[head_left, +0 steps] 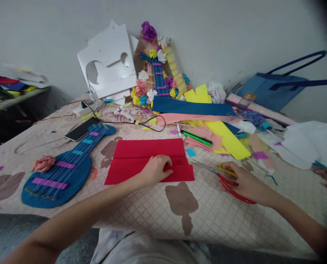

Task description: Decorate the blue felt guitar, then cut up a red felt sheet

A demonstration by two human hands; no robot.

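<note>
A red sheet of crepe-like paper lies in front of me, with a crease running across it and a folded strip along its near side. My left hand rests on the strip, fingers curled and thumb bent against the paper. In my right hand is a pair of scissors with red and yellow handles. Their blades point left, the tips close to the right edge of the red paper. To the left lies a blue paper guitar with purple and light-blue strips, strings and a pink paper flower.
Behind the paper are a green cutter knife, yellow paper, a long blue strip and a glue gun with its cord. A phone, decorated paper guitars, white foam board and a blue bag stand farther out.
</note>
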